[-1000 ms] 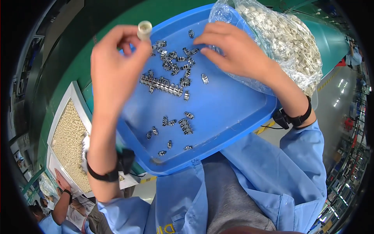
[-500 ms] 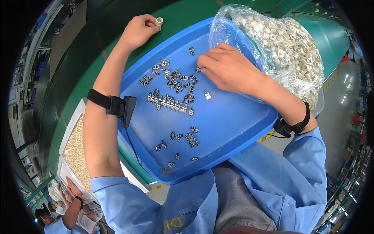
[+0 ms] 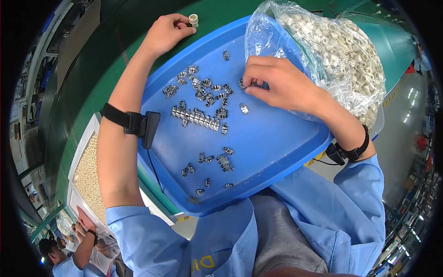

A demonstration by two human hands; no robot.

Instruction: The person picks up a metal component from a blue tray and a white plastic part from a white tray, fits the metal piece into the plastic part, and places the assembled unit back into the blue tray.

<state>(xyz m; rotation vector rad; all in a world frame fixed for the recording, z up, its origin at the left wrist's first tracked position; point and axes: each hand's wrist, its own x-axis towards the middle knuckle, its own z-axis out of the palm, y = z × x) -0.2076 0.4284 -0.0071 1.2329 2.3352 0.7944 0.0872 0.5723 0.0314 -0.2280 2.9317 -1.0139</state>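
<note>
1. Pinched between thumb and finger of left hand [image 3: 173, 35]: one cream-white, ring-shaped plastic fitting [image 3: 193, 20], beyond far rim of tray, over green flat work surface [image 3: 115, 39]. Can't tell if touching that surface.
2. At fingertips of right hand [image 3: 282, 85], inside tray: one small shiny silver-and-black metal part [image 3: 241, 84]. Fingers curled, tips close together; can't tell if gripped or only touched.
3. Step in hand, judging by pose: singling out one metal part with right, holding fitting ready with left.
4. Next move, as judged: calls for a sure pinch on that part, clear of neighbours, plus a steady grip on fitting.
5. Other matching metal parts, same tray: eight loose near close edge, beside one short block [image 3: 225, 162]; three more set apart higher up; one long joined row [image 3: 196, 118]; one overlapping heap [image 3: 203, 90], too tangled to count.
6. Under all these: one large blue plastic tray [image 3: 272, 136].
7. Just beside, at right: one clear crinkled plastic bag [image 3: 264, 37], full of similar cream-white fittings [image 3: 339, 44], too many to count.
8. Lower left: one white-rimmed tray [image 3: 79, 159] of tiny pale-beige pieces [image 3: 91, 171], uncountable.
9. Farther out, lower left: one co-worker's hand [image 3: 86, 220] near that tray.
</note>
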